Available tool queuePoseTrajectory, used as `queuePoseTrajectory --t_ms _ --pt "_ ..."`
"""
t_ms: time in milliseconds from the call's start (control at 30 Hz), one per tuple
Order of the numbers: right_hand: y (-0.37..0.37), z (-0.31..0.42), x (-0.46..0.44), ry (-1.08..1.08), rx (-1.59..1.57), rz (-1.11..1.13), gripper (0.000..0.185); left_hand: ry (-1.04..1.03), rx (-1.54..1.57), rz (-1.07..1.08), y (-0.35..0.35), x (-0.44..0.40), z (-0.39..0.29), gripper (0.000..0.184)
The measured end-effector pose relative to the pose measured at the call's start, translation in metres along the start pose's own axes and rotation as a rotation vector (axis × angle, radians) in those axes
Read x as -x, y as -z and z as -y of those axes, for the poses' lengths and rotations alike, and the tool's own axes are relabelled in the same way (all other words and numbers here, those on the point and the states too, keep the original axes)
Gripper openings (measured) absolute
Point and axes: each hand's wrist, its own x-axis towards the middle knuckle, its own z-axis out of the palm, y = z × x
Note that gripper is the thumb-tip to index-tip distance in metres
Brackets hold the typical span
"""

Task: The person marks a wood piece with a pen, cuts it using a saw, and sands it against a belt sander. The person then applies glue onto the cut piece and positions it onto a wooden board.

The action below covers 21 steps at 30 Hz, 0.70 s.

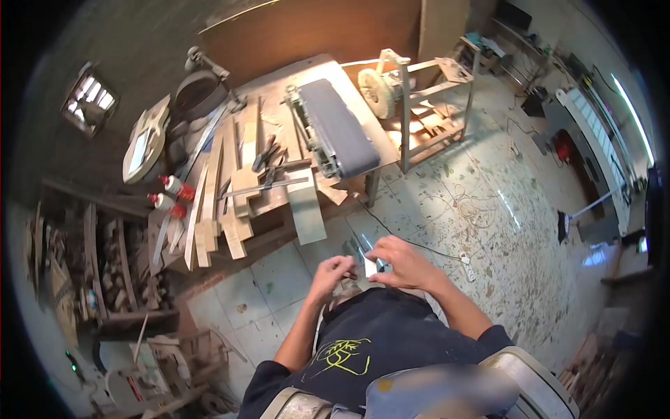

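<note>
The person's right hand [403,264] pinches a small flat white piece [370,268], partly hidden by its fingers, just beyond the dark printed shirt [380,321]. The left hand [330,278] curls nearby; whether it holds anything cannot be told. Open speckled tiled floor [447,202] spreads rightward. Ahead, several pale wooden boards [228,160] overhang the wooden workbench [328,68]'s near edge, with two red-and-white plastic bottles [179,188] leftward and one black-belted sander [338,129] rightward.

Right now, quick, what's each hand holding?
Left hand: fingers curled; whether it holds anything cannot be told.
Right hand: holding a small white piece.
</note>
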Motion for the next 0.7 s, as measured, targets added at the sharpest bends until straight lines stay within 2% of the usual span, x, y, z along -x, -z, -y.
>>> queuePoseTrajectory --t_ms 33,133,200,233,300,400,533,700 --pt "0.012 0.010 -0.015 0.076 0.026 0.016 0.046 -0.045 0.059 -0.038 0.023 0.005 0.009 0.030" --pt "0.058 0.006 -0.076 0.223 0.205 -0.068 0.048 -0.136 0.066 -0.362 0.070 0.024 0.025 0.027" --pt "0.091 -0.018 -0.131 0.182 0.328 -0.047 0.049 -0.132 0.164 -0.498 0.091 0.039 0.032 0.027" --pt "0.105 -0.030 -0.158 0.090 0.419 0.008 0.049 -0.139 0.203 -0.531 0.098 0.046 0.037 0.027" --pt "0.114 -0.084 -0.212 0.208 0.413 -0.058 0.044 -0.156 0.284 -0.602 0.106 0.057 0.044 0.028" --pt "0.124 -0.112 -0.271 0.167 0.365 0.116 0.041 -0.122 0.313 -0.706 0.104 0.068 0.047 0.030" --pt "0.118 -0.140 -0.309 0.179 0.387 0.205 0.040 -0.099 0.365 -0.782 0.094 0.066 0.051 0.032" --pt "0.119 -0.154 -0.329 0.190 0.368 0.256 0.042 -0.071 0.346 -0.772 0.087 0.041 0.050 0.034"
